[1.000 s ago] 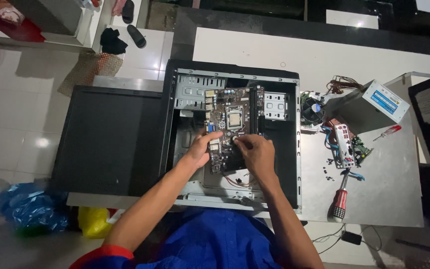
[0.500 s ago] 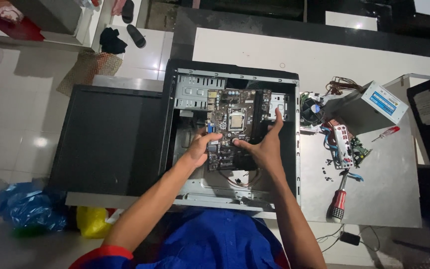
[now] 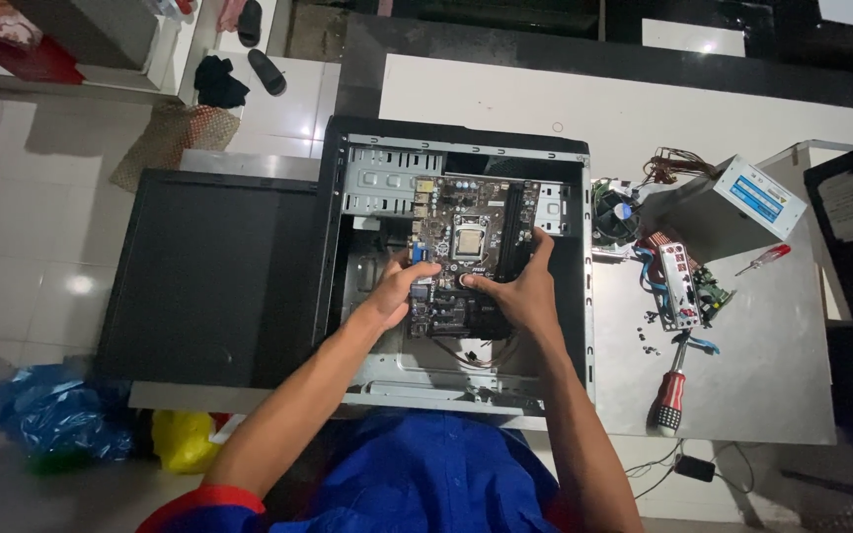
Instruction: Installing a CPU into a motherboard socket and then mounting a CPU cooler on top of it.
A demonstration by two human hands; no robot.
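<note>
Looks like a home repair spot, not a proper workshop. Tiled floor (image 3: pixel 32 247), slippers (image 3: pixel 267 71) and a floor mat (image 3: pixel 175 138) by a doorway, plastic bags (image 3: pixel 61 419) dumped on the floor. Bench is a plain white table (image 3: pixel 644 109) with an open PC case (image 3: pixel 456 276) lying flat on it, loose power supply (image 3: pixel 733 202), cooler fan (image 3: pixel 614 212), scattered screws (image 3: pixel 647 331), a red-handled screwdriver (image 3: pixel 670 390) (dim lighting, no racks or tool wall in view).
</note>
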